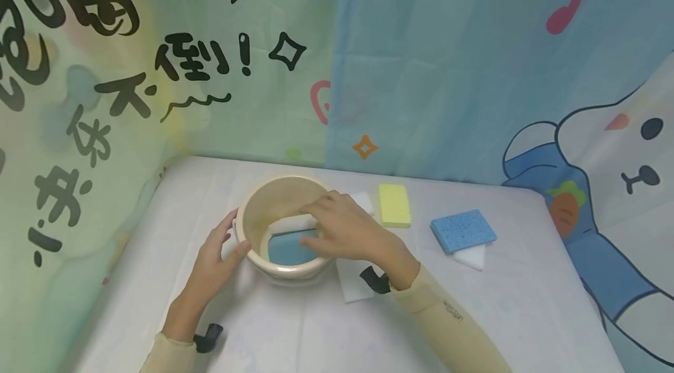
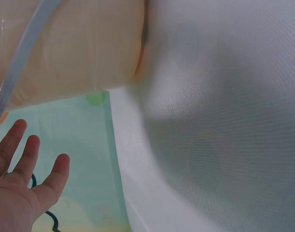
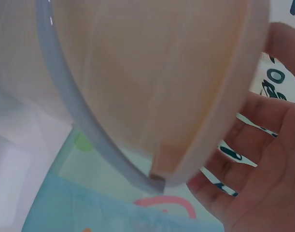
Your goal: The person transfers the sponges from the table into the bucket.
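A cream, round-mouthed pot (image 1: pixel 281 192) stands on the table; its rim fills much of the right wrist view. Inside it lie a flat blue piece (image 1: pixel 289 249) and a white piece (image 1: pixel 292 224), both partly hidden. My left hand (image 1: pixel 213 265) is at the pot's left side, thumb by the rim; the left wrist view shows its fingers extended and spread. Over the pot's right rim reaches my right hand (image 1: pixel 347 227), its fingers above the opening with nothing seen between them. In the right wrist view, the right hand (image 3: pixel 263 154) has loosely bent fingers.
Right of the pot lies a yellow sponge (image 1: pixel 394 205). Farther right, a blue sponge (image 1: pixel 463 231) rests on a white piece (image 1: pixel 472 256). White flat pieces (image 1: pixel 354 280) show beside the pot, partly behind the right arm. A printed cloth backdrop (image 1: pixel 421 86) hangs behind the table.
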Motion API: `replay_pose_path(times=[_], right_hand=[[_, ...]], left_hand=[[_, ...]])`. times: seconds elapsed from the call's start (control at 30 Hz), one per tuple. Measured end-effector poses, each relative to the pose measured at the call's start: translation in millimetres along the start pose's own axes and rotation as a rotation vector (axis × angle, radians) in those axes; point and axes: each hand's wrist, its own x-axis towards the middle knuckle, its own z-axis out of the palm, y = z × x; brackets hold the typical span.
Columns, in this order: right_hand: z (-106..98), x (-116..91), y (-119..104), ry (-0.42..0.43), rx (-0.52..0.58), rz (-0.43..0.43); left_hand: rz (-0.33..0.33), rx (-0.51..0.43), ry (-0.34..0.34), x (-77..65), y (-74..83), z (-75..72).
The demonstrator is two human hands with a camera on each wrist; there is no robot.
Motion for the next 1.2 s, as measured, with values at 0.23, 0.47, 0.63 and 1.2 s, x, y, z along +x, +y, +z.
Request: replay_pose_path(times=[0.23, 0.47, 0.63, 1.2], right_hand=[[-13, -16, 7, 0.116, 0.031, -0.01], [-27, -45, 21, 0.237, 0.035, 0.023], [-31, -70, 35, 0.278, 0.029, 0.1], [-23, -140, 58, 0.271, 0.001, 0.252]], left_hand=[[-0.004, 0.01, 0.001, -0.6, -0.2, -0.3], [-0.021, 0.02, -0.001, -0.9, 1.5, 0.7], [-0.029, 0.024, 0.003, -1.0, 1.7, 0.7], [-0.028, 0.007, -0.005, -1.7, 3.2, 2.0]])
